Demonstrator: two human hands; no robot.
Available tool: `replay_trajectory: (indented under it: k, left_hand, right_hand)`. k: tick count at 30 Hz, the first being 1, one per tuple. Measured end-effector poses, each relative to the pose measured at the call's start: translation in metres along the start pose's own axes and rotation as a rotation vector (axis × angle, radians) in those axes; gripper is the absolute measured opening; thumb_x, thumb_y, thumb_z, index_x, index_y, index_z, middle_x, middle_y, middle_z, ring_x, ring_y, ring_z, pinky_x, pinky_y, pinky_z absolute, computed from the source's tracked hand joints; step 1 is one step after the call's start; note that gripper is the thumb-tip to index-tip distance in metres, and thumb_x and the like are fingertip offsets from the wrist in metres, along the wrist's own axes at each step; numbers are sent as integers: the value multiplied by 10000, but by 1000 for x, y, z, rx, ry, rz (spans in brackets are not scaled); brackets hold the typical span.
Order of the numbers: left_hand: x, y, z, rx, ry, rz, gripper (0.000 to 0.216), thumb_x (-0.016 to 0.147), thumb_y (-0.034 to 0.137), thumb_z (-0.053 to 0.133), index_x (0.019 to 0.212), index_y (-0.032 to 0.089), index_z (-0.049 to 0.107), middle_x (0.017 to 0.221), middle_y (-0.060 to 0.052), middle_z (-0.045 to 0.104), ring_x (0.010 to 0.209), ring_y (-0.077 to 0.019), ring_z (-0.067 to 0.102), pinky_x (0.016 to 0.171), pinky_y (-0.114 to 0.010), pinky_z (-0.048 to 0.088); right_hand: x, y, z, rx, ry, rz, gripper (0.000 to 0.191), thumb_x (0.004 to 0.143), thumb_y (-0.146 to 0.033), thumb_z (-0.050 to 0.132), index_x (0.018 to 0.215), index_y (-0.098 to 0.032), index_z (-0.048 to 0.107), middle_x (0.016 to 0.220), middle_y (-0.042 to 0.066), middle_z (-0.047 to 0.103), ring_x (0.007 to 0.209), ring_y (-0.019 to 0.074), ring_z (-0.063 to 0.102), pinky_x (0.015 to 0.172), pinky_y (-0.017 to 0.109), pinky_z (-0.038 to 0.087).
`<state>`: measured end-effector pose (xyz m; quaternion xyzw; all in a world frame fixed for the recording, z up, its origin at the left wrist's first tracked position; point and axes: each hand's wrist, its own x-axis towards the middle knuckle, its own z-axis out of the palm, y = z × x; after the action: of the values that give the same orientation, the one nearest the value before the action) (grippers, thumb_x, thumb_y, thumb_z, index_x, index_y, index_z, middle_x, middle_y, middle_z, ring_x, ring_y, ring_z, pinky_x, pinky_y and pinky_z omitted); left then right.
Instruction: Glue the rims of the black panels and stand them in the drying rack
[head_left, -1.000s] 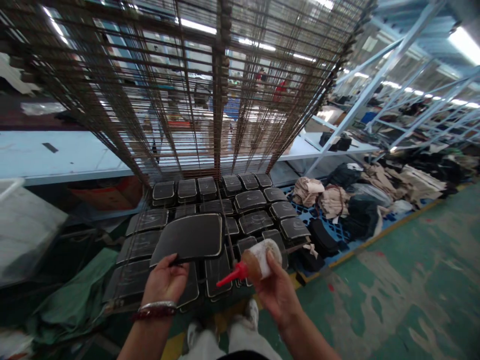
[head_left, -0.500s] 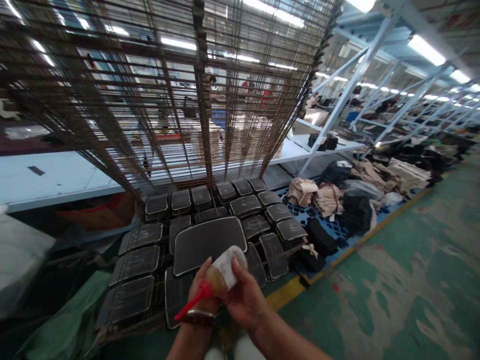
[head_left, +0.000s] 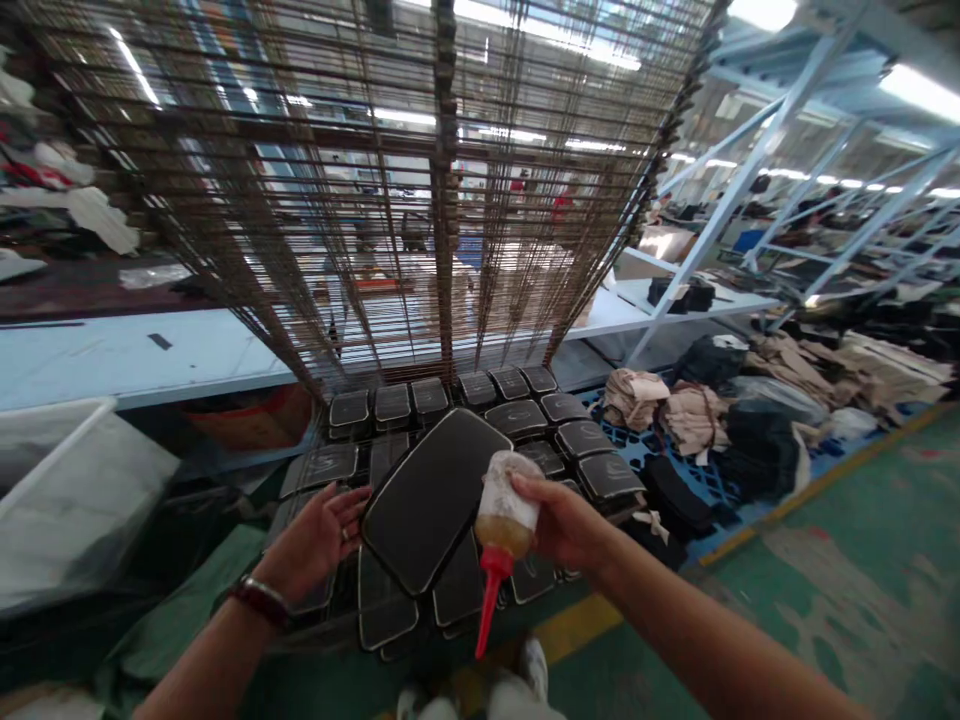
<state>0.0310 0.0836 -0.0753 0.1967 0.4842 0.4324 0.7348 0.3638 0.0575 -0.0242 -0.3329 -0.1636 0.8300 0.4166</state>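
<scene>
My left hand (head_left: 319, 535) grips the left edge of a black rounded panel with a pale border (head_left: 431, 495), held tilted above the rack. My right hand (head_left: 562, 520) is wrapped round a squeeze bottle of brownish glue (head_left: 504, 510), its red nozzle (head_left: 487, 600) pointing straight down beside the panel's right edge. Below lie many similar black panels (head_left: 525, 415) spread over the lowest shelf of a wire drying rack (head_left: 442, 200).
A pale blue workbench (head_left: 135, 350) runs behind the rack. Piles of beige and black fabric (head_left: 697, 410) lie on a blue pallet at right. The green floor with a yellow line (head_left: 570, 630) is at lower right. A white bin (head_left: 67, 500) stands left.
My hands have come apart. The bottle has turned from nozzle pointing left to nozzle pointing down. The panel is now tilted more steeply in my left hand.
</scene>
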Motion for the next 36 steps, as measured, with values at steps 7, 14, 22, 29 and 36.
replay_trajectory:
  k: [7, 14, 22, 29, 36]
  left_hand:
    - [-8, 49, 70, 130, -185, -127, 461, 643, -75, 718, 1072, 94, 715, 904, -170, 785, 708, -297, 758, 614, -355, 604]
    - [-18, 56, 57, 173, -183, -85, 524, 597, -132, 724, 1060, 113, 734, 942, -169, 785, 755, -330, 760, 654, -405, 623]
    - [-34, 58, 42, 66, -109, -222, 709, 591, -270, 569, 1156, 135, 711, 1016, -141, 781, 835, -354, 757, 701, -469, 622]
    - [-35, 54, 45, 294, -143, -109, 547, 569, -217, 685, 1008, 102, 752, 927, -131, 789, 829, -355, 751, 732, -462, 617]
    - [-37, 51, 49, 275, -121, -117, 487, 594, -172, 715, 998, 97, 753, 954, -163, 785, 792, -370, 752, 694, -481, 620]
  right_hand:
    - [12, -7, 20, -183, -102, 39, 374, 707, -291, 839, 1001, -115, 690, 841, 63, 743, 714, 183, 707, 700, 289, 566]
    - [-11, -17, 14, -176, 132, -344, 386, 746, -407, 813, 1008, -150, 695, 873, 69, 733, 778, 218, 692, 684, 318, 570]
    - [-24, -69, 14, -277, 302, -845, 372, 682, -372, 866, 959, -194, 694, 840, 15, 694, 698, 174, 629, 621, 280, 556]
    - [-17, -65, 6, -284, 321, -857, 395, 657, -374, 881, 927, -178, 670, 788, 6, 671, 631, 153, 597, 502, 235, 490]
    - [-13, -54, -2, -173, 370, -804, 393, 668, -377, 877, 938, -177, 672, 807, 7, 690, 655, 167, 623, 525, 257, 496]
